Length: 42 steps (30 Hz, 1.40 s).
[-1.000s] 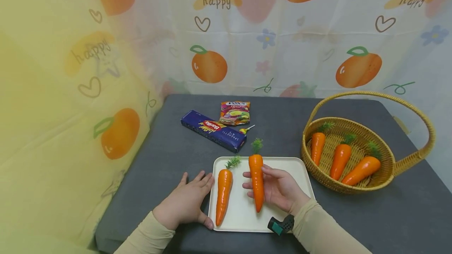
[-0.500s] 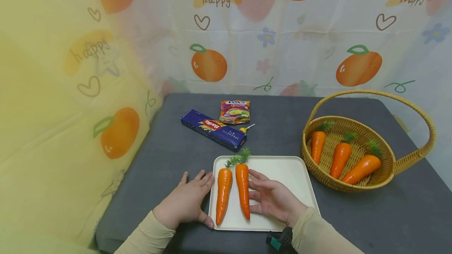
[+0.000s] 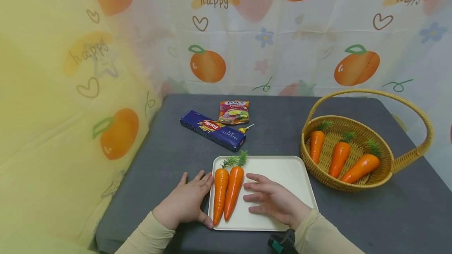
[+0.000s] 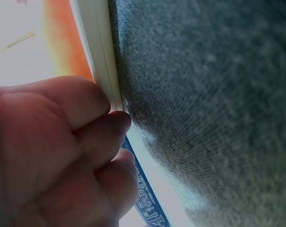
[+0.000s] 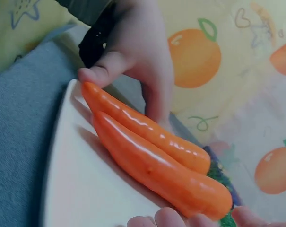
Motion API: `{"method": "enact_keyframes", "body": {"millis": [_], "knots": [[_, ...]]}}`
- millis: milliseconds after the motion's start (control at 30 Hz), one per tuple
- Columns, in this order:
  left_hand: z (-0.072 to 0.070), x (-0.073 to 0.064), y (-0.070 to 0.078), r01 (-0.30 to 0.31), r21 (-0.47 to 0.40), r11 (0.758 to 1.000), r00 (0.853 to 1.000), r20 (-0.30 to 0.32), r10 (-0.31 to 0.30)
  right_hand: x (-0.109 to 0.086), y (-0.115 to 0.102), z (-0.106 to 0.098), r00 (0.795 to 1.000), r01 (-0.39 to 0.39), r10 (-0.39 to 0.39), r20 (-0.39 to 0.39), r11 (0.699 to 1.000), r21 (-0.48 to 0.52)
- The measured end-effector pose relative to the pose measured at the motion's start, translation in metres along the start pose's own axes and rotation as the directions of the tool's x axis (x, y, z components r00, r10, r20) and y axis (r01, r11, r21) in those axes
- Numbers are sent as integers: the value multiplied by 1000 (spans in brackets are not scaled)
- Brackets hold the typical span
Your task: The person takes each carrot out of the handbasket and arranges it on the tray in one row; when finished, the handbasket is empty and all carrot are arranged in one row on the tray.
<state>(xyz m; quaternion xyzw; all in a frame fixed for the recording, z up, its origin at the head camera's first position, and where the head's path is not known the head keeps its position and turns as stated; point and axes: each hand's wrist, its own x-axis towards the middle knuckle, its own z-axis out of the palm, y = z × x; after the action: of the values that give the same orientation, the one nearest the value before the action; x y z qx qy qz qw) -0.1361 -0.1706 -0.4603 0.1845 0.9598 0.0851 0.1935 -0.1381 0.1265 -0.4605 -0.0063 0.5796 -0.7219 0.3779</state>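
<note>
Nearby, a Barilla spaghetti box [image 3: 213,130] lies beyond two carrots [image 3: 234,192] running near-to-far, tips nearest; left hand [image 3: 185,202], right hand [image 3: 275,200]: fingers apart.

Both sleeves [image 3: 146,233] are plain cream — with a black device [image 3: 288,239], teal-patched, at the right cuff [image 3: 305,222].

from the head, looks forward and down over the table [image 3: 159,160]. from left wrist, looks closely along the tray [image 4: 98,52]; from right, faces leftward, sharing 2 carrots [image 5: 157,165] with head view.
</note>
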Motion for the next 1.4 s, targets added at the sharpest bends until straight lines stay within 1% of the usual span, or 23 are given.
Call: {"method": "enact_keyframes", "body": {"millis": [133, 300, 433, 533, 567, 633, 700, 733, 833, 933, 1000, 1033, 1067, 1100, 1133, 1200, 1233, 1267, 1300, 1333, 1367, 1400], "knots": [[0, 0, -1, 0, 1, 1000, 1000, 0, 0, -5, -8, -6, 1000, 20, -20, 15, 1000, -19], [1, 1, 0, 0, -7, 1000, 1000, 1, 0, -16, -32, -19, 997, 73, -72, 25, 997, -27], [1, 0, 0, -3, -9, 1000, 1000, 1, 3, -32, -55, -36, 985, 171, -170, 30, 985, -10], [2, 0, 0, -4, -7, 1000, 1000, 1, 4, -47, -69, -55, 965, 256, -258, 39, 966, 32], [2, 0, -1, -4, -8, 1000, 1000, 1, 4, -52, -72, -61, 957, 284, -287, 48, 957, 59], [3, 1, -1, -3, -9, 1000, 1000, 3, 3, -61, -78, -76, 937, 327, -341, 77, 934, 146], [4, 1, -2, -3, -11, 1000, 1000, 4, 3, -69, -83, -90, 913, 351, -391, 118, 899, 260], [4, 1, -2, -4, -11, 1000, 1000, 3, 4, -74, -86, -97, 901, 351, -411, 139, 878, 325], [4, 2, -2, -8, -7, 1000, 1000, -2, 8, -84, -93, -118, 870, 335, -458, 185, 821, 462], [2, 2, -2, -6, -9, 1000, 1000, 3, 6, -90, -98, -140, 841, 288, -488, 236, 771, 568], [1, 2, -1, -2, -8, 1000, 1000, 8, 2, -93, -99, -156, 827, 244, -495, 267, 743, 623], [1, 2, -1, 1, -10, 1000, 1000, 12, 0, -94, -99, -164, 825, 218, -493, 275, 727, 651], [1, 2, -1, 2, -9, 1000, 1000, 14, -2, -94, -99, -171, 834, 195, -481, 271, 716, 670], [1, 2, -1, 3, -9, 1000, 1000, 15, -3, -95, -98, -178, 849, 186, -463, 254, 712, 677], [0, 2, -1, 4, -7, 1000, 1000, 15, -4, -95, -98, -184, 867, 190, -442, 229, 718, 669], [1, 2, -1, 6, -6, 1000, 1000, 16, -5, -96, -99, -193, 917, 219, -374, 138, 761, 611], [1, 2, -1, 6, -5, 1000, 1000, 16, -6, -96, -99, -196, 939, 230, -335, 83, 786, 575], [1, 2, -1, 7, -5, 1000, 1000, 16, -7, -96, -99, -198, 954, 234, -297, 30, 807, 542], [1, 2, -1, 8, -5, 1000, 1000, 16, -8, -95, -99, -200, 965, 233, -262, -18, 825, 514], [1, 2, -1, 9, -5, 1000, 1000, 16, -9, -93, -99, -200, 972, 228, -229, -59, 836, 499], [1, 2, 0, 9, -5, 1000, 1000, 16, -9, -91, -99, -201, 975, 220, -199, -95, 841, 494], [1, 2, 0, 9, -5, 1000, 1000, 16, -9, -89, -99, -200, 977, 214, -177, -123, 836, 506]]}}
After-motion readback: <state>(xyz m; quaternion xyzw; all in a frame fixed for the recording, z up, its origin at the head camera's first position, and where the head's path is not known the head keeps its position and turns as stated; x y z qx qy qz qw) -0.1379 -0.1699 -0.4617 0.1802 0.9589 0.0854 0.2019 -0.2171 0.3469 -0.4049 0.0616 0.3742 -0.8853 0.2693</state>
